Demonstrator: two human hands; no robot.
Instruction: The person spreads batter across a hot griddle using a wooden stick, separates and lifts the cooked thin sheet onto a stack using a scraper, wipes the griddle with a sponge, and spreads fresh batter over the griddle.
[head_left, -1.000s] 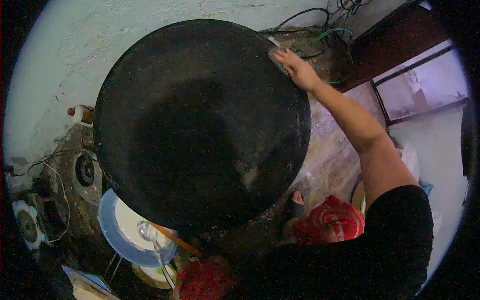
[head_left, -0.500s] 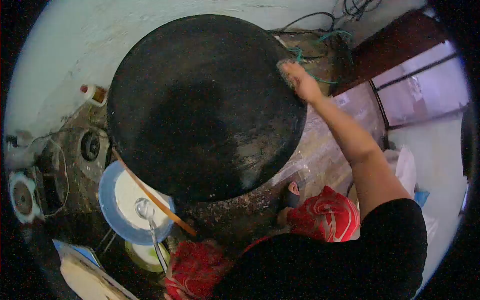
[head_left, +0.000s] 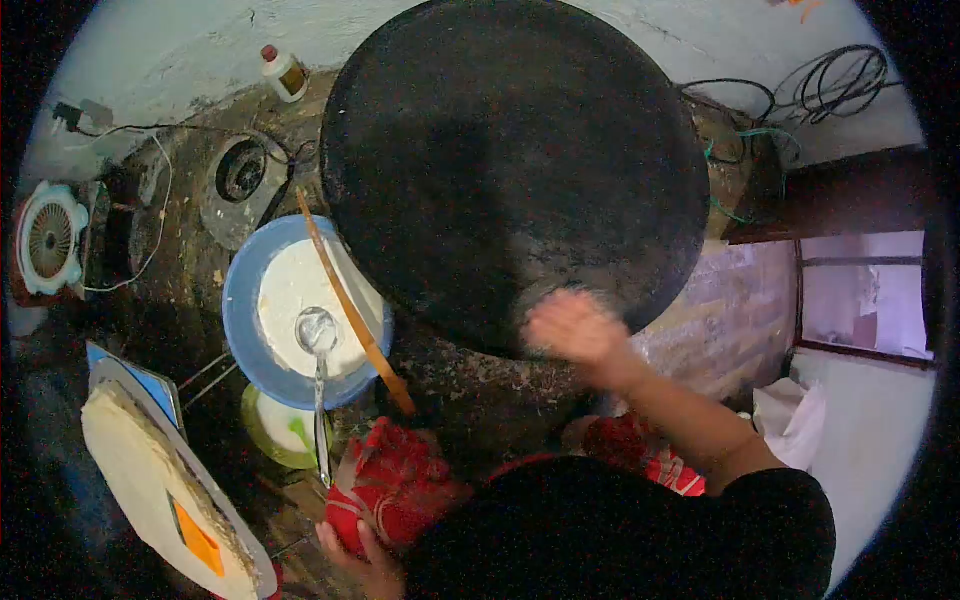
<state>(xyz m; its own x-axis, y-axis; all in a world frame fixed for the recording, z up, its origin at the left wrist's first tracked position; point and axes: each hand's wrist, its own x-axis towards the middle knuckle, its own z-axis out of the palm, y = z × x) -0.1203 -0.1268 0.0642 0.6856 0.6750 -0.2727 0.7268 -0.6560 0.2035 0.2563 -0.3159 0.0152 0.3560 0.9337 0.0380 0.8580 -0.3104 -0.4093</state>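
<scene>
A large round black griddle [head_left: 510,170] fills the upper middle. My right hand [head_left: 578,330] is on its near edge, smeared by motion, with a greyish pad-like thing partly showing under the fingers. My left hand [head_left: 365,565] rests with fingers apart on the red patterned cloth [head_left: 395,475] over my knee. Left of the griddle stands a blue basin [head_left: 250,345] of white batter [head_left: 285,290]. A metal ladle [head_left: 320,380] lies in it, its handle over the rim. Across the basin lies a curved wooden stick [head_left: 345,300].
At lower left, a stack of pale flatbreads [head_left: 150,490] carries an orange piece [head_left: 200,540]. A green bowl [head_left: 255,440] sits below the basin. Farther back are a bottle [head_left: 288,80], a stove-like ring [head_left: 240,175], a small fan [head_left: 50,240] and coiled black cables [head_left: 835,85].
My right hand has swept from the griddle's far right edge to its near edge. The view has shifted, bringing my left hand and the flatbread stack further into sight.
</scene>
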